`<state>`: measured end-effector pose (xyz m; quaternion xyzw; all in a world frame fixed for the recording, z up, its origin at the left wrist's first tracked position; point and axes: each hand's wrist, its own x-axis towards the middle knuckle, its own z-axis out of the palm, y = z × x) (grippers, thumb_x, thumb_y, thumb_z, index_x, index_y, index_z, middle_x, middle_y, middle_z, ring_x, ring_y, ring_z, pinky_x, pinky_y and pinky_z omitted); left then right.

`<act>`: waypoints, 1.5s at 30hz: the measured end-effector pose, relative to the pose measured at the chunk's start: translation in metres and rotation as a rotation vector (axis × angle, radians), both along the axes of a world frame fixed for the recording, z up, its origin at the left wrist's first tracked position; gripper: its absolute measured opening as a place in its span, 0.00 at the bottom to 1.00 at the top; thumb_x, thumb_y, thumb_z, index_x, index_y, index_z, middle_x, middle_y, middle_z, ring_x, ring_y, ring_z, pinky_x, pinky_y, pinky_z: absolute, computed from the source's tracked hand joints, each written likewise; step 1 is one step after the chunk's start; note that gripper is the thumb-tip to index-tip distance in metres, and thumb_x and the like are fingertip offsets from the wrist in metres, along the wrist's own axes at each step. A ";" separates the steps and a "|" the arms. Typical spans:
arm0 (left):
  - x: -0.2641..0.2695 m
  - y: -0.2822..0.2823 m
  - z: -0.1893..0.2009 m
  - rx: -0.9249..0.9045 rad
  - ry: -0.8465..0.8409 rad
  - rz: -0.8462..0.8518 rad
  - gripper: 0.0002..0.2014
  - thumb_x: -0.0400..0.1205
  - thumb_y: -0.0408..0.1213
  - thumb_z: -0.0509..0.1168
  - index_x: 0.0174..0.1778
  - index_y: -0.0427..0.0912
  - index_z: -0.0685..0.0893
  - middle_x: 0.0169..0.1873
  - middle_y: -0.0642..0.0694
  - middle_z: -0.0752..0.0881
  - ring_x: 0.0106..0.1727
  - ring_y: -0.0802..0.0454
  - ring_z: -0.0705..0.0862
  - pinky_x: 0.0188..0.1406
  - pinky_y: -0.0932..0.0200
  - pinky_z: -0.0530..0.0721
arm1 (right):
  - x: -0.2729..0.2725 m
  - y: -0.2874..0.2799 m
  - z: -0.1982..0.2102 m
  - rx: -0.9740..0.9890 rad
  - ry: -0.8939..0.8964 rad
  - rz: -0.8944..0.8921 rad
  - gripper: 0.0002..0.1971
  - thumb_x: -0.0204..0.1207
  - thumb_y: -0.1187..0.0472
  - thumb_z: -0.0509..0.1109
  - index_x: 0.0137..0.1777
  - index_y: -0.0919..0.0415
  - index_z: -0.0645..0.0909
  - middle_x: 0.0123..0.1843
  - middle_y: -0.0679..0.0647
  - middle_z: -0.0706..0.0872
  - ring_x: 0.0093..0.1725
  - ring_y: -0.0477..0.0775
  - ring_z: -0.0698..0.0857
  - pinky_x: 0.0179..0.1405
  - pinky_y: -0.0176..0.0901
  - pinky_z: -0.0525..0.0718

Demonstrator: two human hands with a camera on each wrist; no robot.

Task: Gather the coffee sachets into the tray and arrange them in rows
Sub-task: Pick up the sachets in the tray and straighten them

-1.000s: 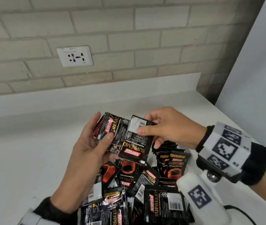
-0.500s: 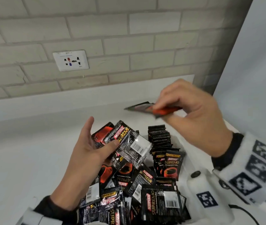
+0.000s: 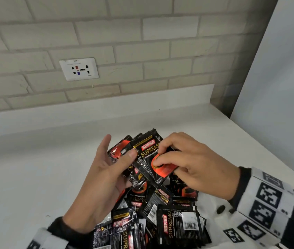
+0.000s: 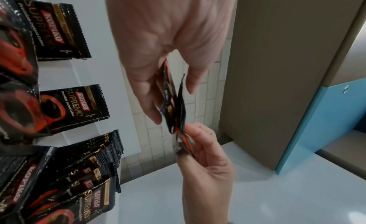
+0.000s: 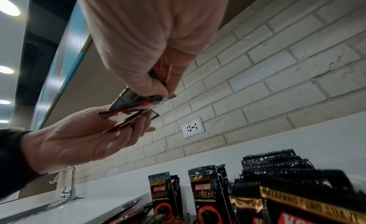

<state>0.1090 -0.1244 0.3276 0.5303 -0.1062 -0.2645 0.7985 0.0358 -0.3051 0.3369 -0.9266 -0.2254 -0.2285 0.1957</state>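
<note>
At the centre of the head view, the left hand (image 3: 106, 169) grips a small fan of sachets (image 3: 139, 159) under its thumb, while the right hand (image 3: 187, 164) pinches one onto that stack. Collecting seems under way: next, square the bundle and stand it in the tray (image 3: 212, 200) below, beside the upright rows (image 5: 275, 161).
</note>
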 end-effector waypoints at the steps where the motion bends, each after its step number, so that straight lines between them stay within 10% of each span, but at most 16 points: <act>1: -0.002 -0.002 0.001 0.025 -0.018 0.001 0.53 0.58 0.33 0.76 0.78 0.62 0.60 0.64 0.38 0.81 0.33 0.47 0.90 0.22 0.55 0.86 | 0.000 0.000 -0.002 0.005 0.006 -0.001 0.20 0.66 0.68 0.55 0.51 0.60 0.85 0.51 0.50 0.76 0.51 0.45 0.74 0.49 0.30 0.75; 9: 0.005 0.004 -0.006 0.293 -0.241 0.133 0.56 0.49 0.46 0.83 0.73 0.71 0.64 0.74 0.41 0.72 0.72 0.31 0.73 0.60 0.30 0.79 | -0.002 0.002 -0.001 0.275 0.202 0.077 0.21 0.65 0.65 0.57 0.55 0.50 0.83 0.57 0.46 0.77 0.58 0.37 0.76 0.60 0.25 0.72; 17: 0.008 0.002 -0.004 0.297 -0.462 0.131 0.43 0.72 0.18 0.69 0.71 0.64 0.61 0.38 0.56 0.89 0.40 0.63 0.89 0.32 0.70 0.84 | 0.033 0.007 0.043 0.229 0.383 -0.182 0.22 0.68 0.55 0.76 0.63 0.47 0.77 0.47 0.40 0.78 0.46 0.39 0.79 0.44 0.26 0.76; 25: 0.032 0.030 0.004 0.376 -0.579 0.297 0.44 0.72 0.18 0.68 0.75 0.62 0.59 0.45 0.52 0.84 0.39 0.69 0.87 0.38 0.75 0.84 | 0.065 0.005 0.053 0.234 0.519 -0.229 0.13 0.66 0.63 0.78 0.35 0.45 0.78 0.33 0.42 0.80 0.28 0.32 0.77 0.36 0.25 0.75; 30: 0.047 0.050 0.012 0.401 -0.635 0.447 0.44 0.73 0.16 0.67 0.81 0.45 0.56 0.42 0.59 0.78 0.31 0.78 0.82 0.26 0.82 0.76 | 0.086 -0.003 0.044 0.033 0.583 -0.350 0.10 0.70 0.62 0.76 0.38 0.51 0.76 0.35 0.40 0.76 0.32 0.35 0.75 0.31 0.27 0.70; 38: 0.047 0.057 0.007 0.393 -0.588 0.438 0.43 0.73 0.16 0.67 0.81 0.47 0.57 0.41 0.59 0.81 0.32 0.76 0.83 0.28 0.79 0.79 | 0.113 0.019 -0.001 -0.251 0.663 -0.336 0.14 0.75 0.68 0.68 0.33 0.56 0.69 0.39 0.50 0.76 0.43 0.51 0.78 0.33 0.33 0.73; 45: 0.045 0.056 0.003 0.392 -0.510 0.387 0.43 0.73 0.18 0.68 0.80 0.50 0.59 0.41 0.57 0.83 0.35 0.74 0.85 0.33 0.79 0.81 | 0.125 0.016 -0.018 -0.473 0.687 -0.376 0.20 0.73 0.66 0.72 0.29 0.59 0.63 0.29 0.52 0.69 0.28 0.50 0.72 0.22 0.36 0.66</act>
